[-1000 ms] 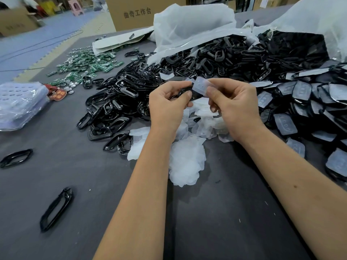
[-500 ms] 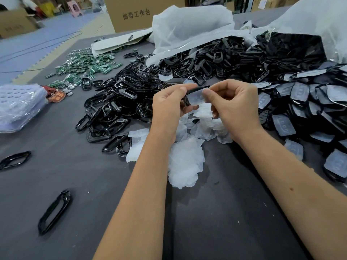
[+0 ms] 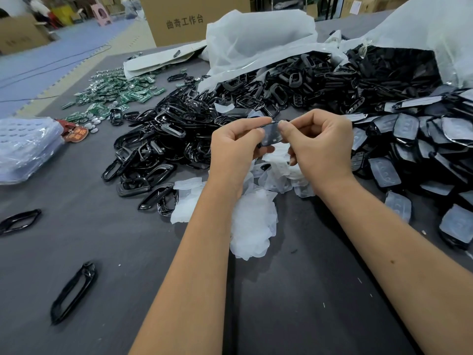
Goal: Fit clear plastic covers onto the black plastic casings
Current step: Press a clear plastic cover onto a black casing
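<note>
I see the grey desk [image 3: 76, 226] loaded with a wide heap of black casings [image 3: 158, 139] at far left and centre, covered ones [image 3: 409, 149] piled right, loose clear covers [image 3: 253, 226] near the middle. My left hand [image 3: 235, 147] and right hand [image 3: 320, 144] both pinch one black casing [image 3: 270, 134] above that pile. A second ago the clear cover stood tilted above it; now it lies flat in the frame, so I judge this piece nearly seated.

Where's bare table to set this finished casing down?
Bare grey table lies between the forearms, below the clear covers. More bare cloth lies left, between two stray black frames. Crowded: black frame heap ahead, covered casings right.
</note>
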`<state>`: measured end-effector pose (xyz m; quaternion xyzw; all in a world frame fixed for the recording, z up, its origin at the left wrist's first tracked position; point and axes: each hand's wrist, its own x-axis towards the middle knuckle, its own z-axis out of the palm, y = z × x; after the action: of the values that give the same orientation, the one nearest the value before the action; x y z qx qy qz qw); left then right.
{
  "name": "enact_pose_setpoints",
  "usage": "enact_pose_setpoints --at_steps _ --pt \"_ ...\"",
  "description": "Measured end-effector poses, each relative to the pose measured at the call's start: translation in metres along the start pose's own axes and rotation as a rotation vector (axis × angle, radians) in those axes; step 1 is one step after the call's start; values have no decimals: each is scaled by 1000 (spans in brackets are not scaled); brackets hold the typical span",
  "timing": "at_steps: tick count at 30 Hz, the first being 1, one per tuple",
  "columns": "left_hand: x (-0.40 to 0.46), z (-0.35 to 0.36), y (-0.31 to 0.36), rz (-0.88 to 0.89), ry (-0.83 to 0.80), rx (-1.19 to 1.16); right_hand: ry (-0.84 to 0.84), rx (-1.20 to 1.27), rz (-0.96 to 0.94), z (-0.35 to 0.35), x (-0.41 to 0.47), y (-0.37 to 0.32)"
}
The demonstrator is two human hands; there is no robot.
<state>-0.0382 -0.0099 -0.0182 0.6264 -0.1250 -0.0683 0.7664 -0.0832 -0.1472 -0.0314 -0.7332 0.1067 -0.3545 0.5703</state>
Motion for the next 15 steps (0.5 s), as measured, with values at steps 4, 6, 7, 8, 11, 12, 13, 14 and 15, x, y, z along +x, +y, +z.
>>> enact_pose_setpoints --at_steps 4,6,7,8,11,12,13,14,15 --pt "0 -1 -2 32 3 56 12 -2 -4 2 -1 0" --pt "0 -1 -3 37 9 63 12 -3 0 2 -1 0" --pt "0 -1 -3 38 11 66 13 -3 1 2 -1 -1" --pt "0 0 -3 39 11 68 15 -5 -1 2 -1 -1" --pt "0 0 -3 37 3 66 24 -50 -9 2 0 -1" --pt "0 0 -3 36 1 65 26 -69 -8 2 0 0" --pt "0 0 -2 37 1 67 27 -82 -6 2 0 0" --pt "-1 0 -2 37 1 72 30 -89 -2 2 1 1" --pt "-1 0 -2 37 -1 78 34 -93 1 2 1 1"
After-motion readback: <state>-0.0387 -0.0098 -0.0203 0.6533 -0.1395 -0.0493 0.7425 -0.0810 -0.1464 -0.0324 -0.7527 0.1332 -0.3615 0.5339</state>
